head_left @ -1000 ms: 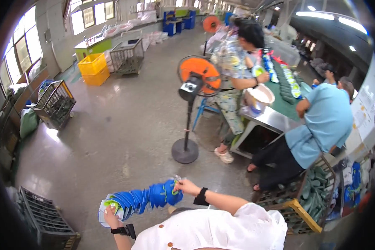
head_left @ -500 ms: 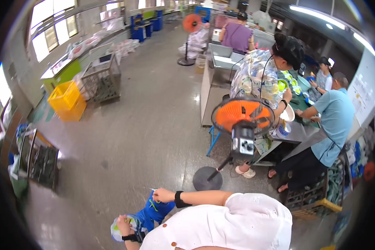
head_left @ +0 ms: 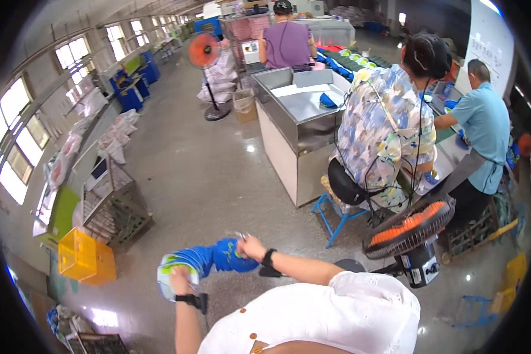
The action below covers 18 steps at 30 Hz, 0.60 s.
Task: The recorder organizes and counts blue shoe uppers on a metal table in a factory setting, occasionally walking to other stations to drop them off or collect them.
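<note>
In front of me hangs a long stack of nested blue fabric pieces [head_left: 202,259] that look like caps, with a white and lime-green end at the left. My left hand [head_left: 182,282] is closed on that pale end. At the stack's right end, a rounded blue piece bears a lime-green squiggle. My right hand [head_left: 252,248] is over this piece, fingers pinched together. A small thin metallic tool [head_left: 242,236] sticks out from them; its exact kind is too small to make out. Both wrists wear dark bands.
An orange-bladed floor fan [head_left: 410,227] stands close on my right, beside a seated person [head_left: 389,130] on a blue-legged stool. A metal-topped bin [head_left: 298,138] is ahead, holding a blue piece. Left are a yellow crate [head_left: 87,256] and a grey crate [head_left: 115,200]. Another person [head_left: 487,127] works at right.
My view has swung to the right and moved forward, with the metal bin and seated person now nearer. The blue stack is raised and more level, still between both hands.
</note>
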Tool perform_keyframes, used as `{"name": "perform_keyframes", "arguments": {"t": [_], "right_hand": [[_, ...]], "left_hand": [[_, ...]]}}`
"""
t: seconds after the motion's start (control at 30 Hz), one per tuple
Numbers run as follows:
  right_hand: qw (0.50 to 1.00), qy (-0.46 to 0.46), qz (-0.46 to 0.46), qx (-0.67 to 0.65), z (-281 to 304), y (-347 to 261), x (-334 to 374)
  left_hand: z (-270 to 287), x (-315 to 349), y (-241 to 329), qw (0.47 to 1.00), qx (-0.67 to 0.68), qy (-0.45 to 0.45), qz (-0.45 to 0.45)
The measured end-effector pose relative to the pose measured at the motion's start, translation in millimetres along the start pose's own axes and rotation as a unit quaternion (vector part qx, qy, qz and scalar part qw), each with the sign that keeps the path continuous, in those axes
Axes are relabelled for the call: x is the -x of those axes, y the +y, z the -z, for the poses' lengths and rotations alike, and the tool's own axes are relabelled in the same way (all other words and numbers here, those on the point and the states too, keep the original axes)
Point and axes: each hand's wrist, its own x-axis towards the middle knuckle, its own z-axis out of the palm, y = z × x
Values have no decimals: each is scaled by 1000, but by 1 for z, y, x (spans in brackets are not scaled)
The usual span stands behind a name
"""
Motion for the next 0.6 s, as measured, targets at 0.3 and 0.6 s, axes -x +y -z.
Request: {"name": "perform_keyframes", "arguments": {"t": [0.3, 0.6], "right_hand": [[912, 168, 358, -106, 126, -320, -182], [813, 424, 393, 70, 247, -367, -202]], "left_hand": [[-253, -317, 156, 927, 172, -332, 22], [-599, -391, 235, 772, 111, -618, -97]]}}
